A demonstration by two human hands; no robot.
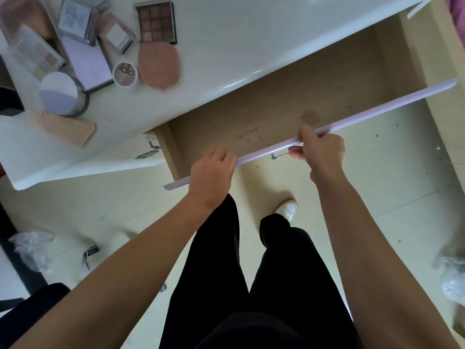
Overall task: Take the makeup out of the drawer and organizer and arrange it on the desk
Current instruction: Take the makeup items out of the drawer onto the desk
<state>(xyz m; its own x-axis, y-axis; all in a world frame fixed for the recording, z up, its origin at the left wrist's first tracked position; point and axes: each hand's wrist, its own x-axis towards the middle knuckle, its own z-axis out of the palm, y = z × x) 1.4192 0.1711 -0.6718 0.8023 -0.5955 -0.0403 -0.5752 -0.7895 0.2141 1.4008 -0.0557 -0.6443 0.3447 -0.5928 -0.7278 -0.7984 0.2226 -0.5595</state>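
The white desk (226,34) is seen from above, with one drawer (276,102) pulled out beneath its edge. The drawer's long axis runs from lower left to upper right, and its stained wooden bottom is exposed. Its lilac front (377,109) lies along the same line, nearest the person.

Two bare forearms are stretched forward over black trousers. The left hand (211,170) is curled over the front's top edge near the left end and grasps it. The right hand (322,152) grasps the front further right, thumb laid on top, fingers tucked below beside a metal handle (278,155).

The makeup is gathered on the desk at upper left: one white round jar (59,93), one peach puff (64,127), one pink puff (158,65), one nine-pan brown palette (155,21) and one small round compact (125,73). Several flat cases overlap behind; their number cannot be told.
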